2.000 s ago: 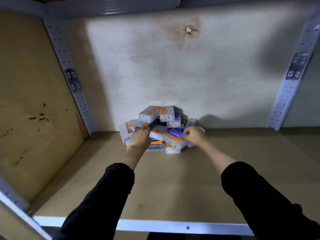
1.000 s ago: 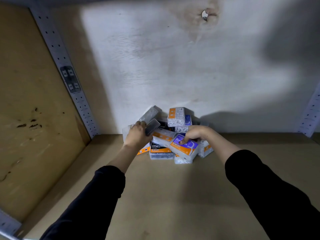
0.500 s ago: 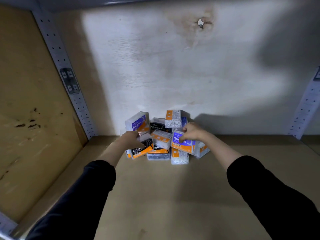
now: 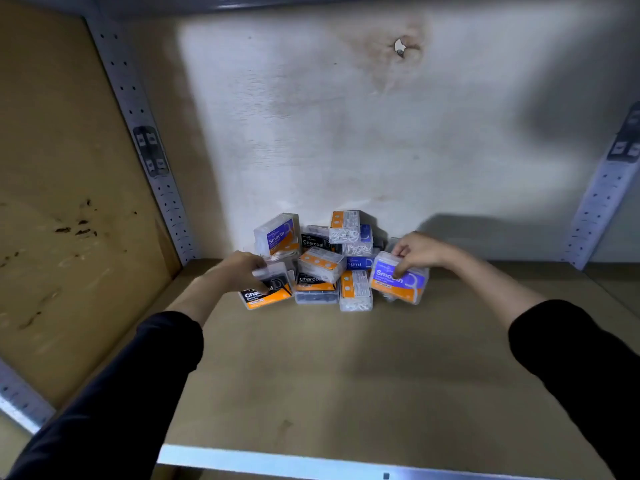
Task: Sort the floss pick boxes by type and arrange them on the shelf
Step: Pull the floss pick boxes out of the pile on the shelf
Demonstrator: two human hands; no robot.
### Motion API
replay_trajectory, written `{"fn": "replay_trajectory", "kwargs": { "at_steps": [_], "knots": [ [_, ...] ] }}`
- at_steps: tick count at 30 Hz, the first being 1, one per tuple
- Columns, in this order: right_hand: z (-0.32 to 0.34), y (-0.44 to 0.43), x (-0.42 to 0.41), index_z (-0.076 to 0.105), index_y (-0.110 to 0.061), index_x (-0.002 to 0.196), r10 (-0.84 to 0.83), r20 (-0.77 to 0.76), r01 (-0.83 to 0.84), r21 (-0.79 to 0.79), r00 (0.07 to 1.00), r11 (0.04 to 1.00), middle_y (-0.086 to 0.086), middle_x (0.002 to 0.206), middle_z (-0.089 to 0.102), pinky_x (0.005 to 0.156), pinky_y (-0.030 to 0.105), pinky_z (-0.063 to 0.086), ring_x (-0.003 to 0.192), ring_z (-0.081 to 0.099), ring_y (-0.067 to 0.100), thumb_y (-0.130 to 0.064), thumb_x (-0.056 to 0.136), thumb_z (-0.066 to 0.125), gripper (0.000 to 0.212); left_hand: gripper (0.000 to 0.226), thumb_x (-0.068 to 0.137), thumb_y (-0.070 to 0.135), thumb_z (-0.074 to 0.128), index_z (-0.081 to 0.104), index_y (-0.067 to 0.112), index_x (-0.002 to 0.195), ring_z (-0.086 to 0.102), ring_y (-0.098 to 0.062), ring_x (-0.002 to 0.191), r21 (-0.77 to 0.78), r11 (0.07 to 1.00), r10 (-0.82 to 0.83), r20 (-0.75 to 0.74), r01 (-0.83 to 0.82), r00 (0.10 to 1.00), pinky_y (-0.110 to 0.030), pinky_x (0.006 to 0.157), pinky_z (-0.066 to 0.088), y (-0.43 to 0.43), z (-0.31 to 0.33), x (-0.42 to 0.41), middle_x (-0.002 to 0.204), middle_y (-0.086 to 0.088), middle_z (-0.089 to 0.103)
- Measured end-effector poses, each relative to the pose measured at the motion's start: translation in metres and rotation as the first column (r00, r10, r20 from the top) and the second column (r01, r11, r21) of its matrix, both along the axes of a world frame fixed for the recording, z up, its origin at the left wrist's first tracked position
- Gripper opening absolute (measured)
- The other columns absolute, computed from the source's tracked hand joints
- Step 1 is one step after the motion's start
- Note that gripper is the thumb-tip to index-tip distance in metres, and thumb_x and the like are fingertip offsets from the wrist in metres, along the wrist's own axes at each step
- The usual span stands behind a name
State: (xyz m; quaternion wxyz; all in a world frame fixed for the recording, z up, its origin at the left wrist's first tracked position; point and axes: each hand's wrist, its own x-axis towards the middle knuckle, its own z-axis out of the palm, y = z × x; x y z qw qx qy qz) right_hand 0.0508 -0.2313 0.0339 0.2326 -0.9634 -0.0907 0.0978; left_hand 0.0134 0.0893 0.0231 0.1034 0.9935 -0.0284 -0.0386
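A heap of small clear floss pick boxes (image 4: 329,261) sits at the back of the shelf board (image 4: 346,375), against the rear panel and a little left of centre. Labels show three kinds: black-and-orange "Charcoal", blue-and-orange "Smooth", and one blue label only partly readable.

At the left edge of the heap, the left hand (image 4: 239,271) lies over a Charcoal box (image 4: 268,292), fingers curled down around its top with the thumb side on its near face; the box rests on the board, tilted. At the right edge, the right hand (image 4: 417,251) pinches a Smooth box (image 4: 398,280) from above, fingertips on its upper edge and thumb on the label. Whether that box is lifted or resting on the board cannot be told.

Between the hands lie another Charcoal box (image 4: 315,285) flat at the front, a box of white picks (image 4: 356,292) on its side beside it, and more stacked behind, including a second Smooth box (image 4: 278,235) leaning at the back left.

The board is bare tan wood with a pale metal front rail (image 4: 277,464). The rear panel (image 4: 346,133) is whitish with a brown stain around a small hole (image 4: 400,47). A scuffed brown side panel (image 4: 69,202) closes the left, and perforated metal uprights (image 4: 149,150) stand in the back corners. Both forearms wear dark sleeves (image 4: 145,375).
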Motion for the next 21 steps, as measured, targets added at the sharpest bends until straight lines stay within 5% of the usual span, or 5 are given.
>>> {"fn": "replay_trajectory", "kwargs": {
  "at_steps": [3,6,9,16,21],
  "knots": [
    [0.003,-0.035,-0.017,0.065,-0.004,0.102,-0.048,0.021,0.049,-0.037,0.999,0.998,0.008,0.095,0.061,0.083,0.031,0.047,0.088,0.054,0.019,-0.007,0.07,0.076,0.034,0.055,0.076,0.021,0.073,0.056,0.008,0.127,0.056,-0.028,0.117,0.046,0.999,-0.001,0.01,0.0,1.0,-0.03,0.093,0.044,0.02,0.005,-0.014,0.127,-0.013,0.061],
    [0.001,-0.077,-0.033,0.06,-0.015,0.076,-0.096,0.03,0.098,-0.067,0.995,0.993,0.009,0.089,0.061,0.065,0.024,0.044,0.084,0.055,0.019,-0.004,0.068,0.077,0.022,0.056,0.073,0.018,0.076,0.059,0.007,0.125,0.058,-0.027,0.116,0.109,0.994,0.012,0.033,-0.016,0.999,-0.03,0.092,0.045,0.042,0.008,-0.027,0.124,-0.014,0.063],
    [-0.001,-0.118,-0.049,0.065,-0.01,0.083,-0.178,0.011,0.178,-0.139,0.984,0.974,0.01,0.086,0.065,0.051,0.014,0.042,0.073,0.057,0.02,-0.005,0.066,0.078,0.022,0.055,0.072,0.018,0.077,0.058,0.009,0.123,0.057,-0.024,0.116,0.156,0.987,0.041,0.015,-0.043,0.999,-0.026,0.088,0.043,0.062,0.008,-0.041,0.125,-0.01,0.063],
    [-0.008,-0.172,-0.082,0.057,-0.018,0.08,-0.327,-0.009,0.318,-0.22,0.945,0.922,0.009,0.088,0.065,0.061,0.025,0.046,0.072,0.06,0.019,-0.015,0.046,0.077,0.039,0.057,0.076,0.02,0.073,0.053,0.009,0.128,0.053,-0.023,0.12,0.22,0.968,0.135,-0.039,-0.123,0.99,-0.027,0.092,0.043,0.078,-0.007,-0.054,0.129,-0.01,0.058],
    [-0.023,-0.186,-0.086,0.058,-0.02,0.083,-0.351,0.052,0.353,-0.25,0.935,0.902,0.005,0.091,0.065,0.08,0.034,0.051,0.088,0.063,0.023,-0.01,0.059,0.081,0.034,0.053,0.08,0.021,0.07,0.051,0.004,0.127,0.05,-0.026,0.123,0.206,0.962,0.187,-0.028,-0.177,0.982,-0.027,0.093,0.041,0.074,-0.017,-0.052,0.13,-0.013,0.056]
  ]
}}
